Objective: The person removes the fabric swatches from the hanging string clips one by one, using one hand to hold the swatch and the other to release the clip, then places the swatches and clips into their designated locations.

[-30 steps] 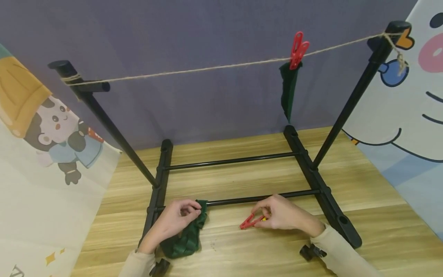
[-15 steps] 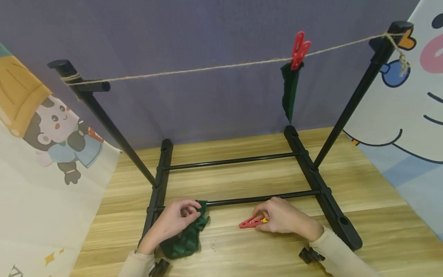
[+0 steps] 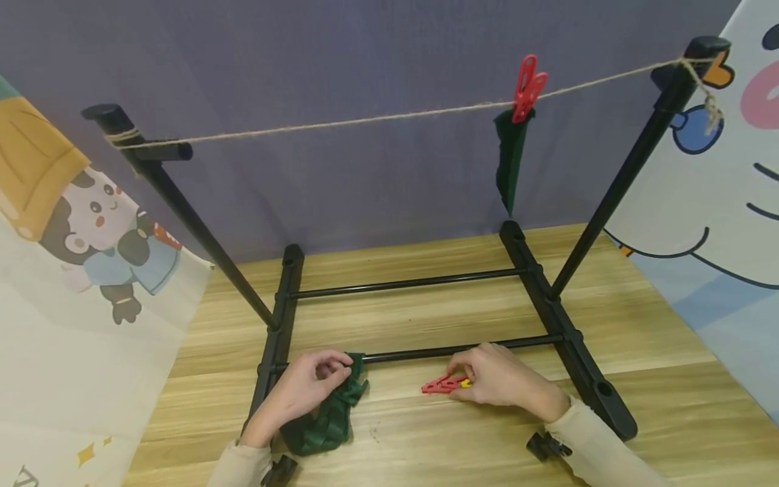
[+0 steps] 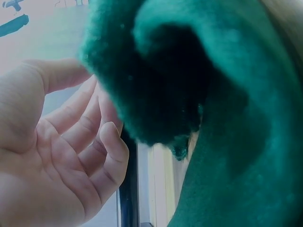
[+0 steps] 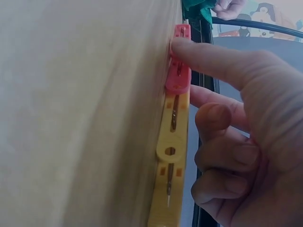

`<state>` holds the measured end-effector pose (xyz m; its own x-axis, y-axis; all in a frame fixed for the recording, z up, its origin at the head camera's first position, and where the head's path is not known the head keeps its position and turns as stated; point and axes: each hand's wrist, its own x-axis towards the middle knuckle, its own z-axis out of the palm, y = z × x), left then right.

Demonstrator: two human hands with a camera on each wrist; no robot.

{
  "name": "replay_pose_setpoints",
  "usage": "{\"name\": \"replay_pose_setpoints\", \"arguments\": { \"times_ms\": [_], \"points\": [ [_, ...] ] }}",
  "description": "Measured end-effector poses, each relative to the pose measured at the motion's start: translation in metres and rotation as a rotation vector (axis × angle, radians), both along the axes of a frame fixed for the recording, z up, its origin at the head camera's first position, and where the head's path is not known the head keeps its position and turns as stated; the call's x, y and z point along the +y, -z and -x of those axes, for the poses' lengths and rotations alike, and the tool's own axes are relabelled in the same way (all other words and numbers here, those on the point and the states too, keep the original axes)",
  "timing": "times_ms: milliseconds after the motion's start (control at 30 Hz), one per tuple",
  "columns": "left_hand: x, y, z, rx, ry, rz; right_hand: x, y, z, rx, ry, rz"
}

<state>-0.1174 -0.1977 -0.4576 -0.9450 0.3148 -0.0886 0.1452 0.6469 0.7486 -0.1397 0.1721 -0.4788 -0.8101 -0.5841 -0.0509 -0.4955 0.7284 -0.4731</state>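
Note:
My left hand pinches the upper edge of a crumpled dark green cloth between thumb and fingertips at the front left of the rack. In the left wrist view the cloth hangs close to the camera in a fold. On the table to the right, my right hand pinches a red clothespin between thumb and forefinger. Behind it in the right wrist view, yellow clothespins lie end to end with the red one, alongside my curled lower fingers; the head view shows only a yellow tip.
A black rack with a left post and right post stands on the wooden table. Between the posts stretches a twine line. A red clothespin holds another green cloth on it. A low crossbar runs behind my hands.
The red clothespin in my right fingers has turned slightly and shifted a little away from me; its spread ends look closer together. My left hand stays almost still on the cloth.

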Motion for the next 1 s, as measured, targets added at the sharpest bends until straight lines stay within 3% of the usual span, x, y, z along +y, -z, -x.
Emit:
{"name": "replay_pose_setpoints", "arguments": {
  "times_ms": [400,733,1000],
  "points": [
    [0.0,-0.006,0.001,-0.007,-0.008,-0.006,0.001,-0.014,0.007,0.045,-0.029,0.092],
    [0.009,-0.015,0.005,-0.001,-0.03,-0.013,0.009,-0.03,0.014,0.027,-0.029,0.118],
    [0.016,-0.02,0.01,0.045,0.009,-0.019,0.018,-0.043,0.02,0.05,-0.019,0.17]
  ]
}}
